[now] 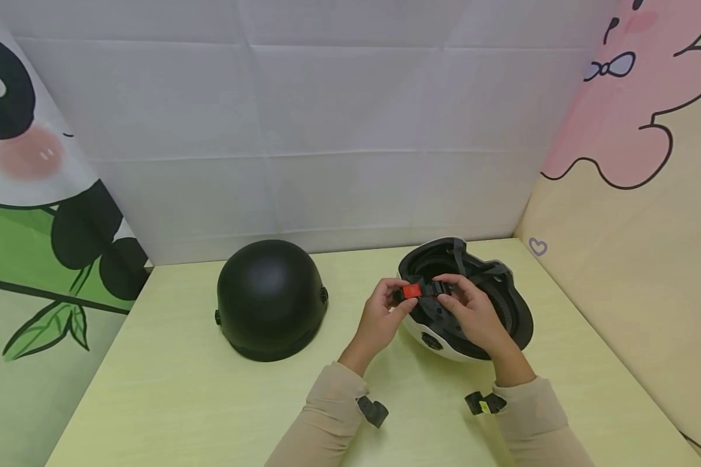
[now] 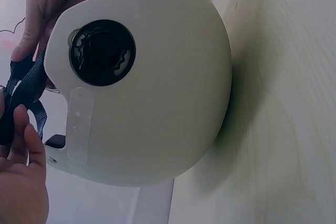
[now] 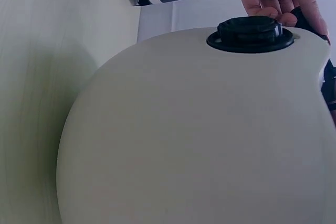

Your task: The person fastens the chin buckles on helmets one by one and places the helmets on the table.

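No words, brands or numbers can be read; a small purple heart outline (image 1: 538, 246) stands on the cream wall (image 1: 637, 272) at right.

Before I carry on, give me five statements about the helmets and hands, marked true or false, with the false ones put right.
1. The black helmet sits dome up on the table. True.
2. The white helmet also sits dome up. False: the white helmet lies with its open side up.
3. The left hand holds the end of the buckle with the red piece. True.
4. The right hand rests on the black helmet. False: the right hand holds the black part of the buckle.
5. The white helmet has a round black disc on its side. True.
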### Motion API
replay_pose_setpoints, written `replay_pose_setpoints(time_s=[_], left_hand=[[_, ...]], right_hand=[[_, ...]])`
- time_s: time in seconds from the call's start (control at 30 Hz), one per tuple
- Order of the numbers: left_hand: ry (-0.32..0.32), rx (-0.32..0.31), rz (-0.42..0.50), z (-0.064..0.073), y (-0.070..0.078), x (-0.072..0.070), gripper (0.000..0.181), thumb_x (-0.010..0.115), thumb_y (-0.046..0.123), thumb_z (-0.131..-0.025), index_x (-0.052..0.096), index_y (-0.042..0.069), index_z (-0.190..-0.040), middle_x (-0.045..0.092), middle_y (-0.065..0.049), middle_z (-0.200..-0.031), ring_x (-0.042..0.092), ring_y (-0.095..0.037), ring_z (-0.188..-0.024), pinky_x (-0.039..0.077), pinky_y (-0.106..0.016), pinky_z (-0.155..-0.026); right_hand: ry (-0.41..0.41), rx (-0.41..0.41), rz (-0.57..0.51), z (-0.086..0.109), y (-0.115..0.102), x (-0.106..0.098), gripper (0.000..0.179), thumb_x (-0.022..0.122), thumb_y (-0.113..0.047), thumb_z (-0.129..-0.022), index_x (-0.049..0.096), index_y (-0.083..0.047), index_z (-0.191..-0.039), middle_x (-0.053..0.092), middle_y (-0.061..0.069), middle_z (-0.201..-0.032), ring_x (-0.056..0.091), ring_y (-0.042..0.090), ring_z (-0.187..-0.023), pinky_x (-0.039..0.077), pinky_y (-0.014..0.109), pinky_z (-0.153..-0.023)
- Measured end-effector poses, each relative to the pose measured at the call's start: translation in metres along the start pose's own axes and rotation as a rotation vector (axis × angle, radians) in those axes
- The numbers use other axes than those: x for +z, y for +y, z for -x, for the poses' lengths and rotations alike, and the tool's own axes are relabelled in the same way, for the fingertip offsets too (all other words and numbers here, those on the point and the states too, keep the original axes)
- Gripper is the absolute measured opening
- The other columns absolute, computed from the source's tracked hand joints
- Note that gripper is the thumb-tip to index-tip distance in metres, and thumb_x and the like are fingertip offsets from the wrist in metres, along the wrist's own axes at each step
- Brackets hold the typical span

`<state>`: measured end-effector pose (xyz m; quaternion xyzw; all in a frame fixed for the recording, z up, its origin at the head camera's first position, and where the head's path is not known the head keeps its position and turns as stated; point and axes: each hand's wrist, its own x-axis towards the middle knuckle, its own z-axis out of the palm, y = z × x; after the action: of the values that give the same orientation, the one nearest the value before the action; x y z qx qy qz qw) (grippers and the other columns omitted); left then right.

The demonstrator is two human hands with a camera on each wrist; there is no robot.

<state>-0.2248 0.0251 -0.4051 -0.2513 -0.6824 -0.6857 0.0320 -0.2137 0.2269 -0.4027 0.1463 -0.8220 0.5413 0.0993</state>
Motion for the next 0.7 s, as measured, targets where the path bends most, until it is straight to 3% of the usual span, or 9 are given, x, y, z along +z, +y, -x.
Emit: replay_pose_setpoints(time_s=[0.17, 0.43, 0.7], left_hand=[[0.007, -0.025, 0.011, -0.001, 0.0, 0.0014, 0.03, 0.063, -0.002, -0.093, 0.051, -0.01, -0.12, 0.062, -0.023, -0.109, 0.054, -0.012, -0.088, 0.044, -0.025, -0.076], [0.001, -0.038, -0.005, -0.0023, 0.0001, 0.0021, 0.03, 0.064, 0.001, -0.093, 0.054, -0.008, -0.12, 0.063, -0.02, -0.108, 0.052, -0.012, -0.087, 0.043, -0.024, -0.075], [0.001, -0.041, -0.033, -0.0027, 0.0016, 0.0024, 0.03, 0.064, 0.002, -0.093, 0.055, -0.008, -0.12, 0.064, -0.019, -0.104, 0.05, -0.011, -0.083, 0.043, -0.022, -0.072]], right_hand=[[0.013, 0.011, -0.007, 0.0002, 0.0016, 0.0019, 0.029, 0.058, -0.001, -0.097, 0.055, 0.002, -0.126, 0.061, 0.017, -0.098, 0.054, 0.018, -0.078, 0.045, 0.024, -0.066], [0.021, 0.019, -0.002, 0.0, 0.006, 0.0032, 0.028, 0.057, -0.002, -0.097, 0.056, 0.002, -0.125, 0.058, 0.014, -0.088, 0.047, 0.017, -0.07, 0.039, 0.026, -0.06], [0.014, 0.027, -0.048, 0.001, 0.0079, 0.0053, 0.028, 0.055, -0.003, -0.099, 0.055, 0.004, -0.126, 0.062, 0.021, -0.105, 0.06, 0.025, -0.088, 0.048, 0.021, -0.076]])
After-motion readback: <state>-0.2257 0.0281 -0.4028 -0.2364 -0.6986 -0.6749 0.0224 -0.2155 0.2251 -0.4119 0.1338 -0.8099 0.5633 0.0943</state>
